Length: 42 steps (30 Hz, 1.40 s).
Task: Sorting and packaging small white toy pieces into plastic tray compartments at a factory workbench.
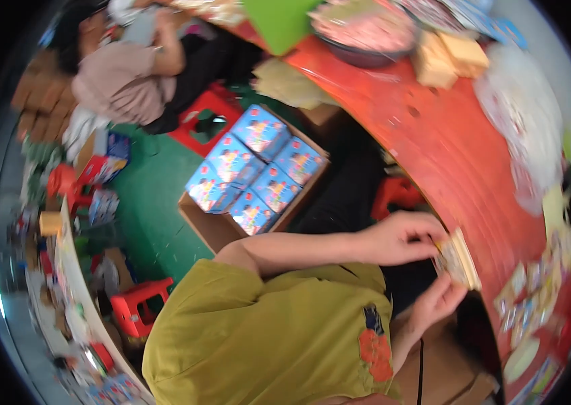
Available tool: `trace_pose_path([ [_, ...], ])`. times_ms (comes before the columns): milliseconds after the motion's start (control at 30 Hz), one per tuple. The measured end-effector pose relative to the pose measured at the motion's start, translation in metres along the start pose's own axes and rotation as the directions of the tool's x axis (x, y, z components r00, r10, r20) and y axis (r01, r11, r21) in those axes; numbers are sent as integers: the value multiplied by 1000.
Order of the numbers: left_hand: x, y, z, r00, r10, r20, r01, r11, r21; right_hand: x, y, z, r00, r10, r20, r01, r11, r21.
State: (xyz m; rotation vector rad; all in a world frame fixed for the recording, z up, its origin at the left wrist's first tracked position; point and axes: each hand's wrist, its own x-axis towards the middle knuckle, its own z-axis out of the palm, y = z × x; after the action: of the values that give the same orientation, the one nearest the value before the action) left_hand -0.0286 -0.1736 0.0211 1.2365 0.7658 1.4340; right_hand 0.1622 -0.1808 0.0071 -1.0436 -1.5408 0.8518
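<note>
Pale cream flat-sided item (462,262), 1 piece, at the near edge of the red counter (427,155): left hand (407,238) pinches its upper end, right hand (436,302) grips its lower end, fingers of each bent around it. Open brown carton (205,228), 1, below counter height, containing 6 blue printed boxes (235,160). On the counter, far end: dark bowl (361,58) of pink items, 1, beside 2 yellowish blocks (435,62).
</note>
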Motion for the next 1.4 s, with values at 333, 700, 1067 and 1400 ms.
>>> trace_pose_path([
  [333, 6, 28, -19, 982, 159, 106, -166, 984, 59, 35, -30, 11, 845, -506, 174, 521, 852, -47],
  [700, 3, 39, -20, 927, 315, 201, -348, 924, 159, 28, -39, 6, 808, -572, 142, 572, 819, 43],
  [1067, 7, 62, -31, 866, 279, 415, -402, 882, 246, 12, -40, 9, 892, -431, 136, 376, 875, 307],
  [1400, 16, 68, -26, 820, 222, 527, -407, 874, 266, 20, -33, -2, 854, -425, 300, 342, 893, 292],
])
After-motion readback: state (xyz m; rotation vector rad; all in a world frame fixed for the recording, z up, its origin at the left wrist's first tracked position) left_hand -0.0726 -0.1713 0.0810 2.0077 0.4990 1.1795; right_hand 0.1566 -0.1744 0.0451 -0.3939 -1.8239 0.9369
